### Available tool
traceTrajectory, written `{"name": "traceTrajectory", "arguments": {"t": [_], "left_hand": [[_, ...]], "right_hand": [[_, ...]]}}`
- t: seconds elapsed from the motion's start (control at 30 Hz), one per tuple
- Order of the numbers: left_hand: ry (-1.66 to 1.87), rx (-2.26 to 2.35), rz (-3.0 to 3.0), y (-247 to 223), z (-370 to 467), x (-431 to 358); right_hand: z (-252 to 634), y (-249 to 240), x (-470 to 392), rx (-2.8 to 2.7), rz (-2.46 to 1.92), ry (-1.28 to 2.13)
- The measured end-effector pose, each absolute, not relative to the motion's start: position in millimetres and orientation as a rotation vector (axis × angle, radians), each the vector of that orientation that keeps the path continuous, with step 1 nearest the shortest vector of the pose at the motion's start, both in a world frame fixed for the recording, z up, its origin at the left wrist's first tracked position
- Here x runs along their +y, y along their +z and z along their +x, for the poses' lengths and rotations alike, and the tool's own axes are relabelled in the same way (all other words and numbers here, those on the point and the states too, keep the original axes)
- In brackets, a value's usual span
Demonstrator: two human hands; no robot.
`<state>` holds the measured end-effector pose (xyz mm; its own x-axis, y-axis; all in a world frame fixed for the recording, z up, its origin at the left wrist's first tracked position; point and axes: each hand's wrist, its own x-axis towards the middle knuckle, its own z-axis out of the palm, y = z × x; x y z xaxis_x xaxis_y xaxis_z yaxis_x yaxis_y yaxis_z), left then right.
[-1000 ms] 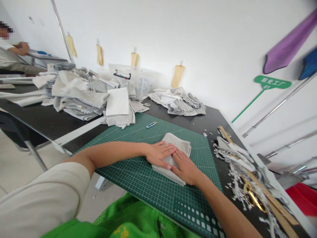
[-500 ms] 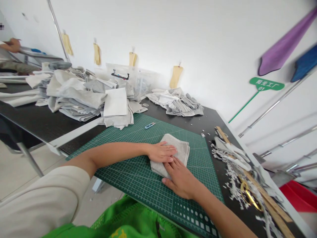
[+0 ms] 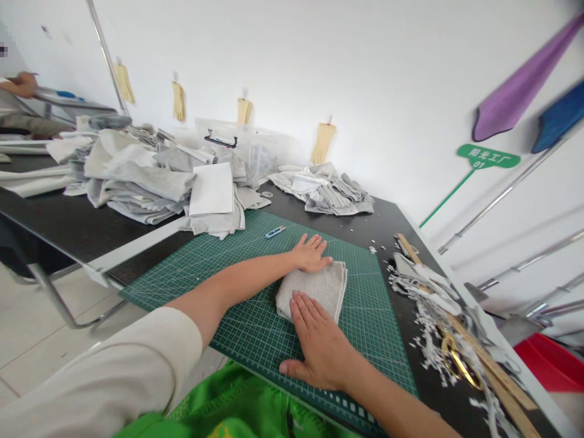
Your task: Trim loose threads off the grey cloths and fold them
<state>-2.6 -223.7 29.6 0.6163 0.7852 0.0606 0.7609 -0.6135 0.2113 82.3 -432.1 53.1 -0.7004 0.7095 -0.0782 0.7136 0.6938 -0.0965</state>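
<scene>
A folded light-grey cloth [image 3: 314, 286] lies on the green cutting mat [image 3: 365, 292], its layered edge facing right. My left hand [image 3: 312, 252] rests flat over the cloth's far edge, fingers spread toward the wall. At the near side, my right hand [image 3: 319, 344] lies flat with its fingertips on the cloth and its thumb stretched out over the mat. Neither hand grasps anything. Beyond my left forearm, small blue thread snips [image 3: 275, 232] lie on the mat.
Grey and white fabric heaps [image 3: 137, 170] cover the table's left, with another pile [image 3: 323, 188] at the back. Gold-handled scissors [image 3: 458, 362], wooden rulers [image 3: 502, 377] and fabric scraps [image 3: 429, 328] lie along the right. A clear plastic box [image 3: 264, 149] stands by the wall. A person's arm [image 3: 20, 85] shows far left.
My hands, close together on the cloth before, have parted: the left slid away to the far edge, the right drew back toward me. The cloth stays on the mat.
</scene>
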Motion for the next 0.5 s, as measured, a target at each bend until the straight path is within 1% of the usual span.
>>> {"name": "traceTrajectory", "arguments": {"t": [0.17,0.33,0.5], "left_hand": [[0.393,1.479,2.598,24,6,-217],[0.390,1.611,2.479,20,8,-215],[0.374,1.729,2.279,19,7,-205]], "right_hand": [[65,60,-422,2.854,1.252,-0.220],[53,71,-397,2.894,1.288,-0.280],[74,63,-358,3.028,1.280,-0.386]]}}
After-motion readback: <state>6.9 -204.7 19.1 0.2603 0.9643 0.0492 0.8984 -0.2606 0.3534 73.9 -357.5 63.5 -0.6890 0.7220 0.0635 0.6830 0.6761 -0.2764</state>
